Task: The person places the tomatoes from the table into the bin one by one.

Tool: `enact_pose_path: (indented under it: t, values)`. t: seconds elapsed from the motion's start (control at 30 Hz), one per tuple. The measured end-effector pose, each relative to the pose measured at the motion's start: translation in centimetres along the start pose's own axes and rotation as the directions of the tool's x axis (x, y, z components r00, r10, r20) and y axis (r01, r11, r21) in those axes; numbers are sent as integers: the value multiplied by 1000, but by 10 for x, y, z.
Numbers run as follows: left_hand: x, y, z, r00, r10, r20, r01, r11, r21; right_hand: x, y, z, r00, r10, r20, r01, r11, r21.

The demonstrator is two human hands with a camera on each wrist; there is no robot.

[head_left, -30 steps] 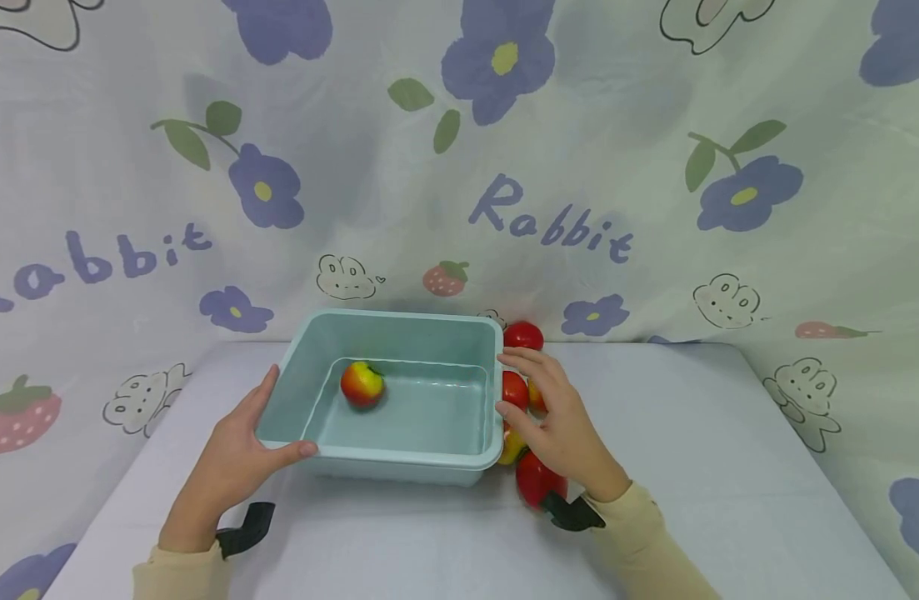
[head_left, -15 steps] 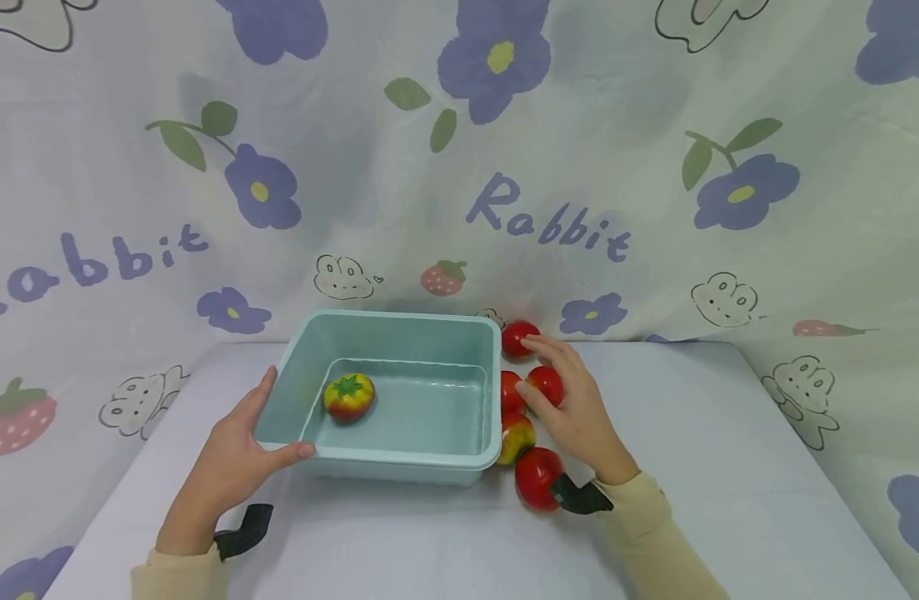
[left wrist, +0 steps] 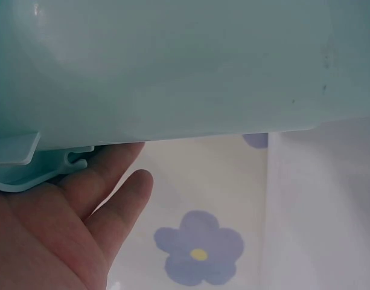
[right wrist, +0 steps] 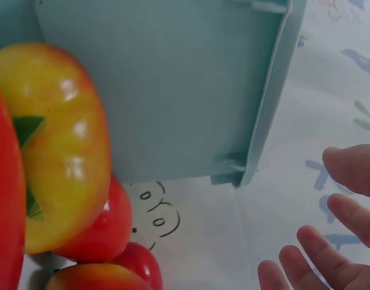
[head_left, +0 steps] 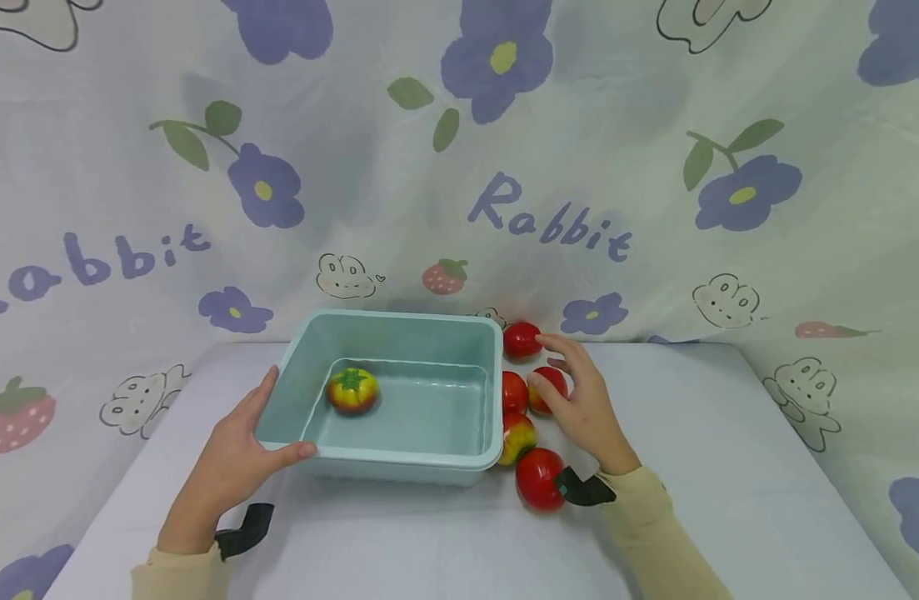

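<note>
A light-blue plastic bin [head_left: 407,461] stands on the table. My left hand [head_left: 234,458] holds its front left corner, thumb over the rim; in the left wrist view the fingers [left wrist: 121,205] lie below the rim. Inside the bin sits a red-and-yellow tomato-like fruit [head_left: 352,391], green star-shaped calyx upward. Right of the bin, my right hand [head_left: 586,408] hovers with fingers spread beside a red fruit [head_left: 546,390]. Its fingertips are near the far red fruit [head_left: 522,341]. Nothing is in the hand in the right wrist view.
Against the bin's right side lie another red fruit [head_left: 513,392] and a ribbed yellow-and-red fruit [head_left: 517,438]. A larger red fruit [head_left: 540,479] lies nearer the front, by the right wrist strap [head_left: 585,487]. A printed cloth [head_left: 399,200] hangs behind the white table [head_left: 699,450].
My right hand has moved right, from the bin's right rim to the fruits beside it. The fruit in the bin has rolled, bringing its calyx upward. The left hand stays in place.
</note>
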State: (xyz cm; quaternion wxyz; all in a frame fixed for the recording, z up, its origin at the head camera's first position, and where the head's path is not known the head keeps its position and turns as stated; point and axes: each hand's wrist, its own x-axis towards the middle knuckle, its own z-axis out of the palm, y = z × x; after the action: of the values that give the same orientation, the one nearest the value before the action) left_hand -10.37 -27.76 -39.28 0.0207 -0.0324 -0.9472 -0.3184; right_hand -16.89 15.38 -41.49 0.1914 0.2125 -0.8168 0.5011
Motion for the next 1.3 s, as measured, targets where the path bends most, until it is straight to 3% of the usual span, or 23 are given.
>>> enact_pose_path:
  t: [0.67,0.77,0.97,1.3]
  values:
    - [-1,-2,-2,1000,22,3,-22,1000,9,-3,24,1,982,189,9,-189,980,62]
    - [-1,-1,-3,1000,15,10,-15,1000,4,-4,25,0,970,240,26,-241,970,42]
    - [-3,-1,-3,1000,17,8,-17,1000,-1,-5,29,0,929,361,86,-363,932,2]
    - [-3,-3,-3,1000,28,6,-28,1000,-3,-5,33,-2,891,434,133,-432,901,-44]
